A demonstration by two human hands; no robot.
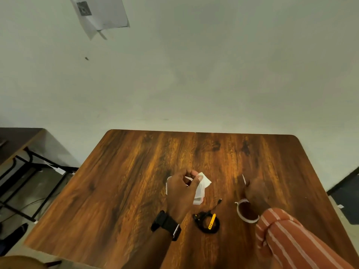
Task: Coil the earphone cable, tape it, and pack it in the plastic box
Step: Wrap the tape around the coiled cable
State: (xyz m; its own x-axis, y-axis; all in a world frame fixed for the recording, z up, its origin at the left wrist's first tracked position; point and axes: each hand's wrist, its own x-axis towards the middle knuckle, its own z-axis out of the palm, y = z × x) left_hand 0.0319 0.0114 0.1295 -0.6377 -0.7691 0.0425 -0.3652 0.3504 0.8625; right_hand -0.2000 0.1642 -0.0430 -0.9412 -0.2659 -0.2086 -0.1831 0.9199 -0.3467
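Brown wood-grain table [136,191] with rounded far corners. Coiled black earphone cable [206,223] with a yellow piece lies near the near edge, about mid-width. Roll of clear tape [240,211] flat just to its right. A clear plastic box [201,188] sits beyond the cable, toward table centre.

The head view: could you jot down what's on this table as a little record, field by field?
surface: wooden table
left hand: grips the clear plastic box, raised over the table
right hand: holds a small pale strip, probably tape
earphone cable: black, coiled, yellow band around it, lying on the table between the arms
tape roll: flat on the table under the right wrist
packed yet: no, cable is outside the box
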